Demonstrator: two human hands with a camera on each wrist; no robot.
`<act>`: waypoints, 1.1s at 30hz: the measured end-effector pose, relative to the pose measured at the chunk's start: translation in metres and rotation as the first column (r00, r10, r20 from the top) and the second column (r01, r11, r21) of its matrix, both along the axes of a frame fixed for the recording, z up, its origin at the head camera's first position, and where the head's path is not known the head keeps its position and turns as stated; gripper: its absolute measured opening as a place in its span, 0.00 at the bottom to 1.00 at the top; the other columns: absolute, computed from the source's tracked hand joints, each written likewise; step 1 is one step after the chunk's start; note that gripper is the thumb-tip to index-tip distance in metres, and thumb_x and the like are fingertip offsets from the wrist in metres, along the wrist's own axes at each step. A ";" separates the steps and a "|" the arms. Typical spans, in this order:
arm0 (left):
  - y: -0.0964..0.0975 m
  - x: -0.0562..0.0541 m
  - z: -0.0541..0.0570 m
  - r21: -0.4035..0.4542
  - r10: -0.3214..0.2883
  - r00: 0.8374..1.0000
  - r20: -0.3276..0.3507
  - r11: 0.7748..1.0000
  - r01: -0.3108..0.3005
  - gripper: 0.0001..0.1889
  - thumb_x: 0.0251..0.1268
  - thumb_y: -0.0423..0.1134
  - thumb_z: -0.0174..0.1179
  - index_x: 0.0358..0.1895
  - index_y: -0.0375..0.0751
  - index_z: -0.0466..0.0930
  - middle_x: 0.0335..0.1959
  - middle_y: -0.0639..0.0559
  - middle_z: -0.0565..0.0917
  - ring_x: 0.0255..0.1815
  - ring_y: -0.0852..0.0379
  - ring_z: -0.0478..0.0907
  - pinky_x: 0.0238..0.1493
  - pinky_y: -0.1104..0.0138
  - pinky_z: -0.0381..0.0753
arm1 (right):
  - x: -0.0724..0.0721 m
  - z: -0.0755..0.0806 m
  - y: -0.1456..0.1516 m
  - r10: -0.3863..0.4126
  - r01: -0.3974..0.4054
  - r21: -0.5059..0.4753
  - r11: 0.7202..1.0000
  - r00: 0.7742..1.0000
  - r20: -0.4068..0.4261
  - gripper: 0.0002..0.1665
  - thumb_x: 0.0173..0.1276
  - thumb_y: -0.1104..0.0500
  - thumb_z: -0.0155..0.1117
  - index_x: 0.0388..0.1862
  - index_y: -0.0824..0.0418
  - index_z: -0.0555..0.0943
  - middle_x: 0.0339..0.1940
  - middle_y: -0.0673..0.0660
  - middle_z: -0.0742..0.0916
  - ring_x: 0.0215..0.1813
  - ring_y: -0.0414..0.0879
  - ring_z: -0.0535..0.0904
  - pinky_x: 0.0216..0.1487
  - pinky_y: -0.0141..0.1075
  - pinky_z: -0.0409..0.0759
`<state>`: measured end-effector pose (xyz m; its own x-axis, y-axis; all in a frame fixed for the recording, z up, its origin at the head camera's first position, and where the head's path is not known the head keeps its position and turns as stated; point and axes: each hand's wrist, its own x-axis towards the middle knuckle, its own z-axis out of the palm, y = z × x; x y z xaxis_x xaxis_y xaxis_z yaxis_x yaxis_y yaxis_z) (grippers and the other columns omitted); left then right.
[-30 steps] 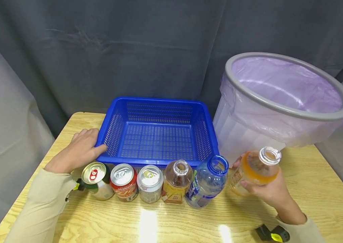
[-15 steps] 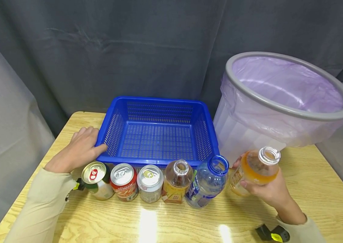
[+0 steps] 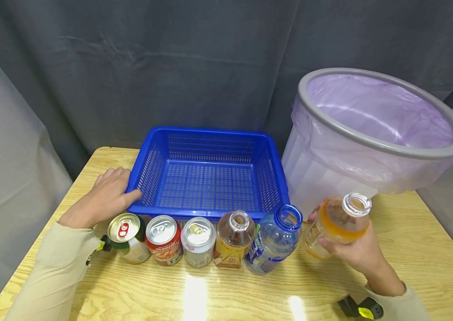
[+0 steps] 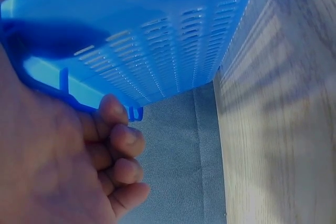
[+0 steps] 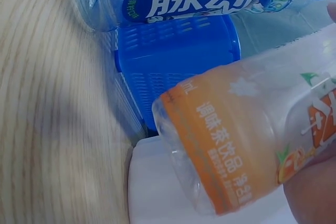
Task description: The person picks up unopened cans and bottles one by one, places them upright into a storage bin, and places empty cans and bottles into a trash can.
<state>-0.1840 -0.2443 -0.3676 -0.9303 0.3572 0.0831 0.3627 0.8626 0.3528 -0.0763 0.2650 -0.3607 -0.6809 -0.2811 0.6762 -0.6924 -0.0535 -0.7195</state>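
My left hand (image 3: 108,195) is at the left rim of the blue plastic basket (image 3: 209,215), thumb over the rim. In the left wrist view the curled fingers (image 4: 126,141) lie along the basket's outer side (image 4: 157,40). On the right, my right hand (image 3: 356,252) grips a clear, capless plastic tea bottle (image 3: 340,220) with an orange label, its neck tilted to the right. The right wrist view shows the bottle's base (image 5: 184,161) beside the white bin. Next to it stands a capless blue drink bottle (image 3: 276,243).
In front of the basket stand a green-and-gold can (image 3: 130,240), a red can (image 3: 164,240), a silver-white can (image 3: 198,243) and a brownish bottle with a yellow label (image 3: 232,243). A bin (image 3: 314,165) with a purple liner and grey rim stands back right. Dark curtain (image 3: 210,62) hangs behind.
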 end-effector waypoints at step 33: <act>0.004 0.004 0.008 0.005 0.007 1.000 0.022 1.000 -0.008 0.17 0.71 0.49 0.52 0.46 0.36 0.76 0.45 0.41 0.81 0.49 0.42 0.70 0.49 0.51 0.65 | 0.009 0.048 0.003 -0.278 0.284 0.098 0.954 0.958 -0.072 0.39 0.29 0.87 0.68 0.50 0.75 0.79 0.44 0.47 0.92 0.49 0.37 0.87 0.56 0.25 0.77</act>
<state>-0.1800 -0.2403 -0.3594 -0.9346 0.3499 0.0646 0.3484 0.8633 0.3652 -0.0676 0.2677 -0.3124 -0.7043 -0.1561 0.6925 -0.7081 0.2239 -0.6697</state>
